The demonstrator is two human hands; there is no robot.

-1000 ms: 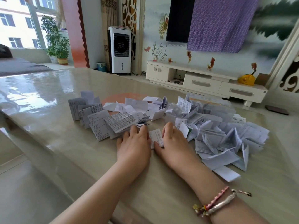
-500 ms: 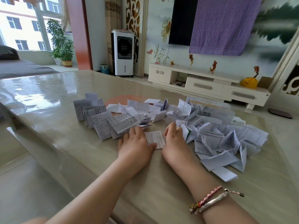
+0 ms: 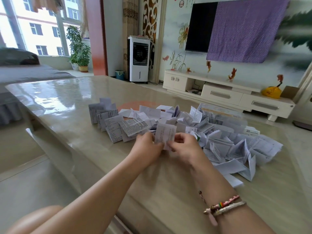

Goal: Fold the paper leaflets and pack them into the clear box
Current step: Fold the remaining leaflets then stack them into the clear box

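Both my hands hold one small white printed leaflet (image 3: pixel 165 134) upright just above the table. My left hand (image 3: pixel 146 146) pinches its left edge and my right hand (image 3: pixel 183 145) pinches its lower right edge. A row of folded printed leaflets (image 3: pixel 118 123) lies overlapped to the left. A loose heap of unfolded and half-folded leaflets (image 3: pixel 233 146) spreads to the right. The clear box (image 3: pixel 224 115) stands behind the heap, with leaflets inside it, partly hidden by the paper.
The glossy beige table (image 3: pixel 70 102) has its near edge by my arms and its left edge close by. An orange patch (image 3: pixel 135 103) shows on the table behind the papers. A white TV cabinet (image 3: pixel 219 92) and a white air cooler (image 3: pixel 138 59) stand beyond.
The leaflet lay flat on the table under my pressing hands. Both hands have lifted it and now hold it upright between them.
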